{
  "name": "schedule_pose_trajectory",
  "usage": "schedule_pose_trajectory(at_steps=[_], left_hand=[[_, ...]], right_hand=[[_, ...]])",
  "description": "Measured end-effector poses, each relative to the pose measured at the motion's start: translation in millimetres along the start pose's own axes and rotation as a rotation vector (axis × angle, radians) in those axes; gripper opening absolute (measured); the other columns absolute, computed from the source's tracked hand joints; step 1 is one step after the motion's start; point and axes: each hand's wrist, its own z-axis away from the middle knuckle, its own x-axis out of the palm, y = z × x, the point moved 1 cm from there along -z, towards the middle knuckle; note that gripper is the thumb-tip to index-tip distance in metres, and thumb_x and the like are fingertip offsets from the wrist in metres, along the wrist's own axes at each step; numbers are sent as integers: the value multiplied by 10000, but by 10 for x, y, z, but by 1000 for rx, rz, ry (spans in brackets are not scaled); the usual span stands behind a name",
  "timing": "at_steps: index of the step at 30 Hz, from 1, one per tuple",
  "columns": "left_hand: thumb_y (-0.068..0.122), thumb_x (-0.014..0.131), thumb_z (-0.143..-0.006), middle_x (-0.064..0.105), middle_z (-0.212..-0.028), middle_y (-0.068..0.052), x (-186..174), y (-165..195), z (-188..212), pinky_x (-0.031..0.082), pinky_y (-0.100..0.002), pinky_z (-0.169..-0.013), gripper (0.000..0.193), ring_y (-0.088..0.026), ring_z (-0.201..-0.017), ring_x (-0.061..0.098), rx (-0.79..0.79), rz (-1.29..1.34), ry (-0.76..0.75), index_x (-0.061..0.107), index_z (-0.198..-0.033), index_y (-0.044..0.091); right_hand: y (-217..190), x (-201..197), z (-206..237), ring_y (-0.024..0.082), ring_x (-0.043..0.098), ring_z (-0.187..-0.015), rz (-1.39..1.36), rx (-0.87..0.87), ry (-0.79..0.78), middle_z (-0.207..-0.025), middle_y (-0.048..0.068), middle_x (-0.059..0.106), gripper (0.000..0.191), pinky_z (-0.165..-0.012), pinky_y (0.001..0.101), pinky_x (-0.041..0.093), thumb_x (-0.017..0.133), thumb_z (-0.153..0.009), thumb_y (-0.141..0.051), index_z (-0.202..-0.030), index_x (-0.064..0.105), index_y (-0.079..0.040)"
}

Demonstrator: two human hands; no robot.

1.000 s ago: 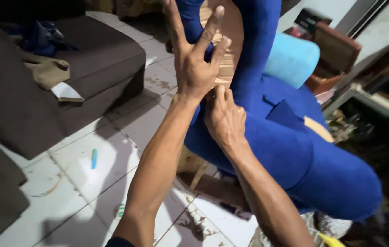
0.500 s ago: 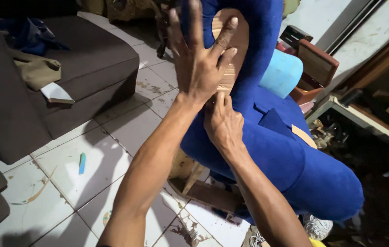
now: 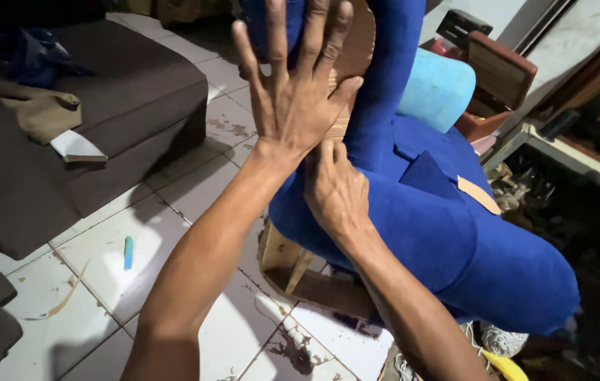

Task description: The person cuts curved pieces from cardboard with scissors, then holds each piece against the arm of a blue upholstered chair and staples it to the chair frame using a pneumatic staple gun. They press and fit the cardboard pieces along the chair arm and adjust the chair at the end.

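Note:
A chair frame covered in bright blue fabric (image 3: 448,233) lies tipped in front of me, its bare wooden back panel (image 3: 356,42) showing at the top. My left hand (image 3: 296,92) presses flat against that panel with fingers spread wide. My right hand (image 3: 335,190) sits just below it, fingers curled against the edge where the blue fabric meets the wood. What the right fingers pinch is hidden. The chair's raw wooden base (image 3: 300,271) shows under the fabric.
A dark brown sofa (image 3: 102,134) with cloth and a white card on it stands at the left. A small blue chalk stick (image 3: 128,252) lies on the white tiled floor. A light blue cushion (image 3: 438,88) and wooden boxes crowd the right.
The view has closed in on the chair. My left hand's fingers have spread wider on the wood panel, and my right hand has stayed at the fabric edge.

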Motion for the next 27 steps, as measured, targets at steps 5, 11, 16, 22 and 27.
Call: schedule_pose_trajectory(at_steps=[5,11,16,22,27], left_hand=[[694,532,-970,85,-1706,16,81,-27,31,55,-770,-1240,920,-357,-1584,-63,21,-125,69,151,-1694,271],[653,544,-988,141,-1646,-36,320,-81,136,121,-771,-1224,845,-406,-1544,43,75,-53,110,239,-1659,239],[611,556,-1003,162,-1645,-80,447,-68,170,187,-772,-1233,734,-446,-1527,113,121,-31,141,293,-1586,251],[704,613,-977,266,-1551,-180,180,-141,227,271,-785,-1090,742,-539,-1387,230,98,56,-221,367,-1566,326],[677,700,-953,271,-1597,-154,-19,-238,229,233,-790,-1110,830,-550,-1416,201,166,43,-245,352,-1609,308]], right_hand=[[-95,-53,204,387,623,-1124,18,-78,58,-1192,204,615,408,-890,540,514,602,-1000,-229,-1351,533,-32],[-152,-75,395,349,477,-1411,173,-138,98,-1485,192,537,544,-1175,563,324,596,-1017,-308,-1468,508,-17],[-143,-33,337,341,493,-1385,190,-114,49,-1576,202,460,605,-1146,568,324,578,-1023,-372,-1489,505,6],[-48,64,365,361,492,-1386,118,-108,33,-1573,216,470,623,-1167,570,321,593,-1017,-402,-1471,507,17],[-11,-82,361,393,520,-1363,59,-132,-40,-1443,228,554,602,-1183,543,332,637,-1009,-378,-1421,544,51]])
